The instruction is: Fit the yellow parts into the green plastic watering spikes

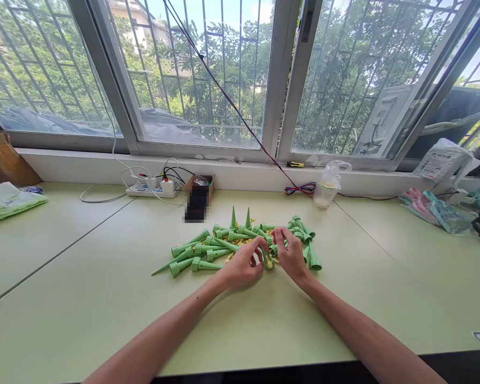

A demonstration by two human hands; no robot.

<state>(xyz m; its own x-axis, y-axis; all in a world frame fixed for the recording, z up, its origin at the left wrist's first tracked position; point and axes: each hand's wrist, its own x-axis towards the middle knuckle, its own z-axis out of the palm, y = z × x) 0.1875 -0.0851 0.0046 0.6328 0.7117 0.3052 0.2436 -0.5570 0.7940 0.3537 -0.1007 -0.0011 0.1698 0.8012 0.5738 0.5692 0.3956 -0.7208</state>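
My left hand (pixel 245 262) has its thumb and fingers closed round a green plastic spike (pixel 268 261), whose wide end faces me with a small yellow piece (pixel 269 264) at it. Just to the right, my right hand (pixel 290 255) is closed in a pinch above the heap; whatever its fingertips hold is too small or hidden to name. Around both hands lies a heap of hollow green spikes (pixel 202 249) with ribbed collars, mixed with small yellow pieces. Two spikes (pixel 233 217) stand point up behind the heap. More spikes (pixel 314 258) lie by my right wrist.
Behind the heap are a small cardboard box (pixel 210 186), a power strip (pixel 152 191) with cables, and a clear plastic cup (pixel 325 195). Plastic bags (pixel 436 210) lie at the right, and a white-green packet (pixel 12 201) at the left. A cable hangs across the window.
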